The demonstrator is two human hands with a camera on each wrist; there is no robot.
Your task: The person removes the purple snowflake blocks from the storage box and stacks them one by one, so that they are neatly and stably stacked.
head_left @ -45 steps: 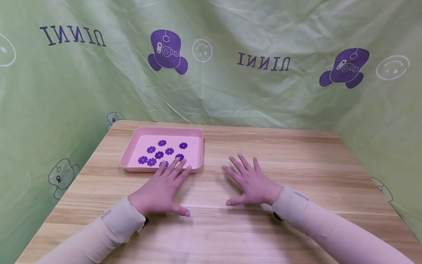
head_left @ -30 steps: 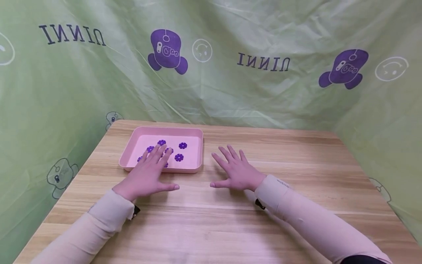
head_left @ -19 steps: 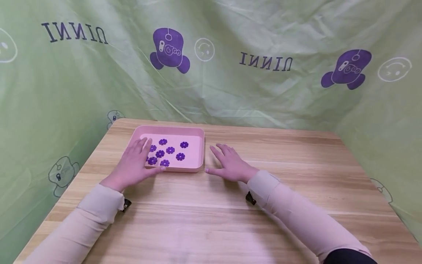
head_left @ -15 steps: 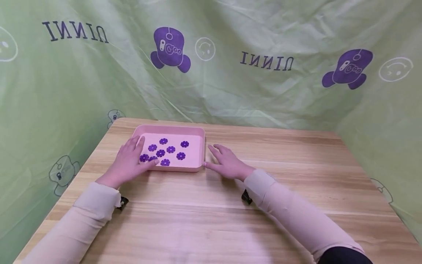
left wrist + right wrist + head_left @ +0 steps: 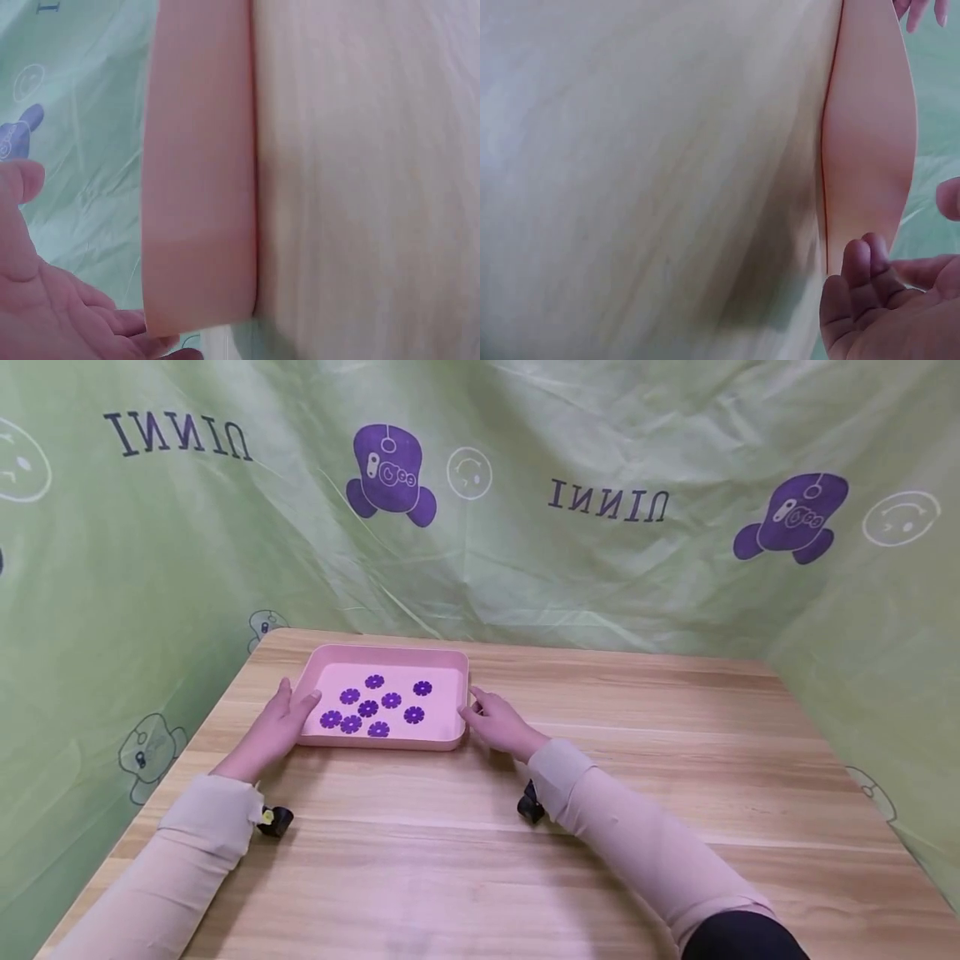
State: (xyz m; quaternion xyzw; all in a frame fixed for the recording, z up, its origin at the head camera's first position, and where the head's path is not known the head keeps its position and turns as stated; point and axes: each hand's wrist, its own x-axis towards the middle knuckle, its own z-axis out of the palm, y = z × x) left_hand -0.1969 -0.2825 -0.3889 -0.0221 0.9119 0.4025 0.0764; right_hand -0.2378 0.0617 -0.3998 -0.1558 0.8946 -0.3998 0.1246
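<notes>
A shallow pink rectangular tray (image 5: 378,744) sits at the back left of the table, with several purple, notched flower-shaped discs (image 5: 367,708) lying flat inside. My left hand (image 5: 266,733) is at its left end. In the left wrist view, the fingers reach the outer wall of the tray (image 5: 199,172) near its corner, and the thumb stands apart above the rim. At the right end is my right hand (image 5: 501,725). The right wrist view shows its fingers (image 5: 856,259) bent beside the outer wall, with the thumb apart beyond the rim. Neither thumb visibly presses the tray.
The tray rests on a wood-grain table (image 5: 480,860). Green cloth (image 5: 600,585) with purple cartoon figures hangs behind and along both sides. Small black devices (image 5: 276,821) are on the undersides of both wrists.
My left hand has moved left from over the discs to the tray's left end. My right hand has moved left and forward to its right end. The tray has stayed put.
</notes>
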